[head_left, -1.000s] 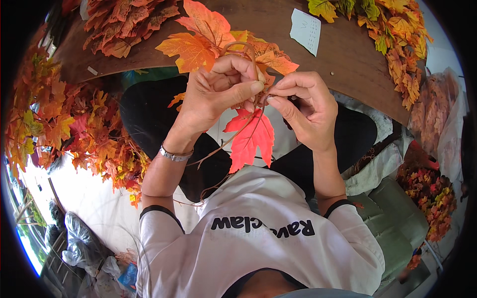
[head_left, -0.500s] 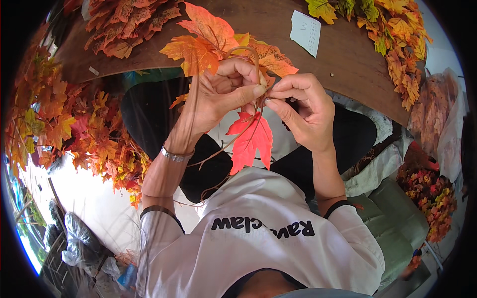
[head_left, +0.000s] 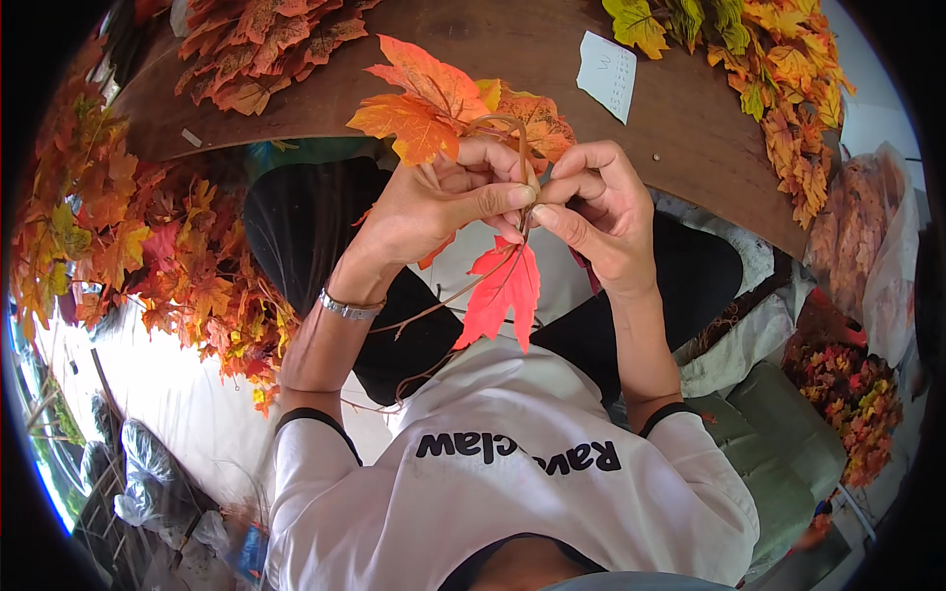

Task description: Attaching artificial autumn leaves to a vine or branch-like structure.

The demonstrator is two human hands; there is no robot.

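Observation:
My left hand [head_left: 448,202] is closed, thumb and fingers pinching the brown stem [head_left: 522,148] of an artificial maple leaf vine. Thumb and fingertips of my right hand [head_left: 606,222] meet at the same stem, right beside my left thumb; the exact spot they grip is partly hidden. Above my left hand fan out orange leaves [head_left: 419,123] on the stem, which loops over in an arc. Below the fingers hangs a red maple leaf [head_left: 505,295]. A thin brown vine [head_left: 414,317] trails from there down over my lap to the left.
The brown table [head_left: 443,59] edge curves ahead of my knees. On it lie an orange leaf pile [head_left: 266,49], a paper slip [head_left: 606,77] and yellow-green leaves [head_left: 778,59]. Leaf garlands [head_left: 128,246] hang at the left; a clear plastic bag [head_left: 892,266] and green cushioned seat [head_left: 788,424] are right.
The orange leaves and my left hand have shifted slightly right and down. My right fingers have bent more at the stem, and the red leaf has turned and looks narrower.

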